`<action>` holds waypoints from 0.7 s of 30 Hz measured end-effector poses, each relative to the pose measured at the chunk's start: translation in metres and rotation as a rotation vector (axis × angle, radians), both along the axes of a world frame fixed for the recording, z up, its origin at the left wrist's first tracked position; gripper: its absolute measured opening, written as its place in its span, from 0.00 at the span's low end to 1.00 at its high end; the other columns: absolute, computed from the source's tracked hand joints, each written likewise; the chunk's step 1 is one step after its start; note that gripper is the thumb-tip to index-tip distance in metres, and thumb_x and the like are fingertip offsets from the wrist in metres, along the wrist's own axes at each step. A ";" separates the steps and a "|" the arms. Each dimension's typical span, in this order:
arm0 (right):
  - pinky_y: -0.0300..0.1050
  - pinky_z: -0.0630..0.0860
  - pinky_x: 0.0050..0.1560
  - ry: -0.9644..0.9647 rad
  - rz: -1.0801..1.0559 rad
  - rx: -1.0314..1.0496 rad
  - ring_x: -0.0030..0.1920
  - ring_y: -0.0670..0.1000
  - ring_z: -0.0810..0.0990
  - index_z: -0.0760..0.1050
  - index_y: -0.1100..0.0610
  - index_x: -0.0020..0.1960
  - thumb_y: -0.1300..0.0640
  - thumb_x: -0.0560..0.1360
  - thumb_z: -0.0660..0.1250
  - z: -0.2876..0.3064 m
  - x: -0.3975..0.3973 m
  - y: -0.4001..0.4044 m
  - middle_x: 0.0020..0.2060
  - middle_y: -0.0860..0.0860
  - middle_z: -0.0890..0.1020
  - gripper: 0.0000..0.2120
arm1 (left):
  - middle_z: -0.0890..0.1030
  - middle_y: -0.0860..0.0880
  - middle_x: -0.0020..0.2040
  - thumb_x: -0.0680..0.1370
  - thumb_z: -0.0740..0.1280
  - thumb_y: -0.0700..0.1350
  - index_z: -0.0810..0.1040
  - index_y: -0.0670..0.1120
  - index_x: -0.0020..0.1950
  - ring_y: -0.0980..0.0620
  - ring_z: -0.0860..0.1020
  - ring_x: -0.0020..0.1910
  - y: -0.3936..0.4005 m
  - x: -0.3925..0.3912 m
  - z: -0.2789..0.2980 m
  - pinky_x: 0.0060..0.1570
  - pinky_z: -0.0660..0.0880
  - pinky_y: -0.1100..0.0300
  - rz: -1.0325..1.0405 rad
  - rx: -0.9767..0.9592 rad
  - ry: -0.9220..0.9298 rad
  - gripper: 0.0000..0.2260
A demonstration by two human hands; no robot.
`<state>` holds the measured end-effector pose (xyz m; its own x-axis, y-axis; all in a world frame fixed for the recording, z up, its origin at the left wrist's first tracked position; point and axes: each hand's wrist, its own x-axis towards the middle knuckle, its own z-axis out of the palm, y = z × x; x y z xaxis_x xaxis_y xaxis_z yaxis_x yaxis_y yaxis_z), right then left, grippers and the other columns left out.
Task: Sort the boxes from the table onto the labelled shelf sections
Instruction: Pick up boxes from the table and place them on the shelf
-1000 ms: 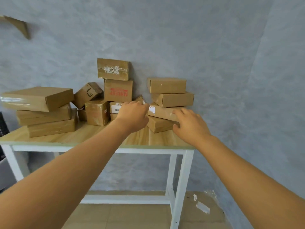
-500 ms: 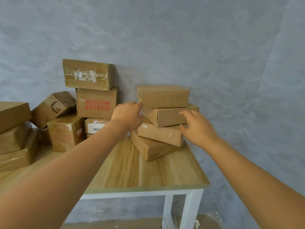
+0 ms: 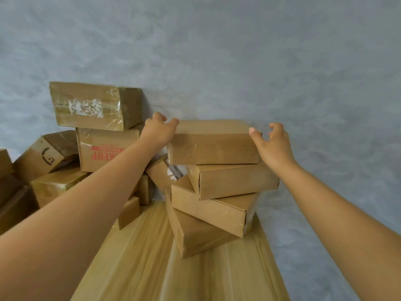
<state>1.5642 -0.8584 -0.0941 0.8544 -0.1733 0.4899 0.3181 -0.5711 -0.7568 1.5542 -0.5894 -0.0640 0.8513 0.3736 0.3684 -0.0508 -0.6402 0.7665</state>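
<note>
A flat brown cardboard box (image 3: 213, 142) tops a leaning stack of several flat boxes (image 3: 217, 205) against the grey wall. My left hand (image 3: 158, 130) rests at the top box's left end, fingers curled over its upper left corner. My right hand (image 3: 271, 144) hovers at its right end with fingers spread and curved, thumb touching the top right corner. Neither hand has closed around the box. The shelf is out of view.
Left of the stack stand a taped box with a torn white label (image 3: 93, 105), a box printed MAKEUP in red (image 3: 104, 148), a tilted box with a black logo (image 3: 46, 154) and smaller boxes. The wooden table (image 3: 152, 268) runs toward me.
I have come closer to the table. Both hands rose from the lower boxes of the stack to the two ends of the top box.
</note>
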 end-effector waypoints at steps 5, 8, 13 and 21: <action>0.53 0.73 0.61 0.242 0.110 0.090 0.67 0.59 0.72 0.61 0.55 0.75 0.32 0.76 0.60 0.009 0.036 0.005 0.70 0.55 0.70 0.37 | 0.74 0.43 0.64 0.77 0.68 0.57 0.69 0.47 0.66 0.39 0.77 0.58 -0.001 0.019 -0.002 0.58 0.76 0.42 -0.089 -0.466 0.340 0.23; 0.59 0.75 0.63 0.306 0.109 0.094 0.65 0.59 0.74 0.63 0.55 0.74 0.29 0.72 0.63 -0.002 0.046 0.000 0.68 0.55 0.72 0.40 | 0.75 0.41 0.61 0.75 0.71 0.57 0.70 0.48 0.65 0.37 0.78 0.54 0.008 0.026 -0.013 0.50 0.78 0.41 -0.195 -0.674 0.424 0.23; 0.60 0.76 0.61 0.350 0.091 0.128 0.60 0.59 0.75 0.62 0.54 0.72 0.32 0.74 0.61 -0.007 0.050 0.000 0.64 0.55 0.73 0.36 | 0.77 0.41 0.61 0.74 0.71 0.55 0.72 0.50 0.67 0.39 0.77 0.57 0.014 0.034 -0.021 0.56 0.76 0.43 -0.343 -0.842 0.456 0.23; 0.58 0.75 0.64 0.499 0.149 0.317 0.61 0.57 0.75 0.63 0.49 0.67 0.37 0.75 0.66 0.008 0.047 -0.010 0.64 0.52 0.71 0.27 | 0.75 0.41 0.61 0.72 0.75 0.52 0.71 0.48 0.65 0.39 0.78 0.57 0.003 0.031 0.000 0.51 0.79 0.43 -0.364 -0.841 0.332 0.25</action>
<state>1.6114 -0.8682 -0.0856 0.9939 -0.1058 -0.0313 -0.0591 -0.2702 -0.9610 1.5853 -0.5865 -0.0644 0.9791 0.0984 -0.1777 0.1639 0.1346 0.9773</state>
